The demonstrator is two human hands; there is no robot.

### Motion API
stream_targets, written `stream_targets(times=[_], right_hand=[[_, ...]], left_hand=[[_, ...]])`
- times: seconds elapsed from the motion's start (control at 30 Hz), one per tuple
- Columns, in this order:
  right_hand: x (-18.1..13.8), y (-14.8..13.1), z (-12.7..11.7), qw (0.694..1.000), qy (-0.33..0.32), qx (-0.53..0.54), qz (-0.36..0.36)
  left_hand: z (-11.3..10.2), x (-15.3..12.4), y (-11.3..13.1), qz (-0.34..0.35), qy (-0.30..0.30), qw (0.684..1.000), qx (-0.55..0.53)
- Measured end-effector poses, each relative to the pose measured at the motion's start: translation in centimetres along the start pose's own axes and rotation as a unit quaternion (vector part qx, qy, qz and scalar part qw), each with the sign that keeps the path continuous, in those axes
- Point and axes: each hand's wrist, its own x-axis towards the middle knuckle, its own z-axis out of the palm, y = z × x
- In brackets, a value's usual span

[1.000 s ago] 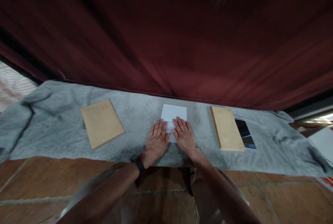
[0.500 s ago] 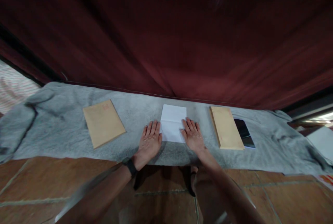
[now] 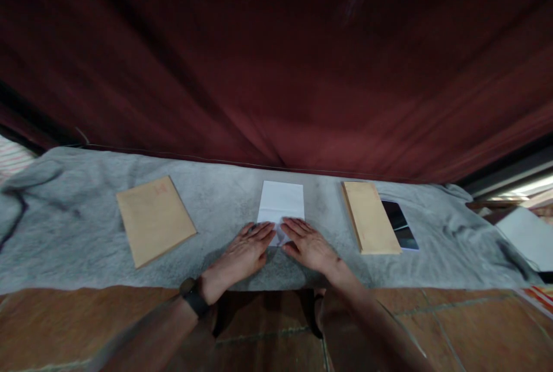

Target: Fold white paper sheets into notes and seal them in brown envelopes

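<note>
A white sheet of paper (image 3: 281, 198) with a crease across it lies on the grey cloth (image 3: 224, 205) in front of me. My left hand (image 3: 248, 250) rests flat over its lower left part, fingers stretched out and pointing inward. Over the lower right part lies my right hand (image 3: 309, 244), also flat, its fingertips close to those of the left. The paper's near corners are hidden under my hands. On my left wrist is a dark watch (image 3: 194, 297).
To the left lies a brown envelope (image 3: 155, 219). A stack of brown envelopes (image 3: 372, 219) sits on the right, partly over a dark-screened phone (image 3: 401, 225). A dark red curtain (image 3: 276, 72) hangs behind the cloth. Tiled floor (image 3: 432, 320) shows below.
Both hands have moved inward from the paper's side edges onto its near part, fingertips now almost meeting. The view has shifted slightly.
</note>
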Motion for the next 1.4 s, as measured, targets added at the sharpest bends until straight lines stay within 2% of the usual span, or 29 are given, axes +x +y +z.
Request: stream_targets(times=[0.27,0.47,0.63,0.93,1.03,1.23,1.33,1.4], right_hand=[[0.0,-0.7,-0.3,1.000,-0.007,-0.021,-0.001],[0.1,-1.1,-0.1,1.000,0.000,-0.017,0.015],[0.2,-0.8,-0.3,1.000,-0.001,-0.013,0.017],[0.1,-0.1,-0.8,1.000,-0.002,-0.015,-0.021],[-0.1,0.4,-1.2,1.000,0.005,0.023,-0.019],[-0.1,2.4,-2.3,0.989,0.052,0.121,0.067],[-0.1,2.4,-3.4,0.961,0.115,0.239,0.084],[-0.1,2.2,-4.5,0.922,0.175,0.328,0.112]], left_hand=[[0.4,0.7,1.0,0.003,0.007,0.999,0.047],[-0.5,1.2,1.5,-0.005,-0.005,0.997,0.076],[-1.0,1.4,1.1,-0.023,-0.021,0.998,0.061],[-1.7,1.4,0.7,-0.004,0.010,1.000,-0.012],[-1.9,1.4,0.2,-0.002,0.038,0.998,-0.047],[-0.9,1.9,-2.0,-0.038,0.098,0.988,-0.116],[-1.1,2.6,-2.9,-0.053,0.141,0.967,-0.206],[-1.8,3.1,-3.1,-0.066,0.177,0.940,-0.283]])
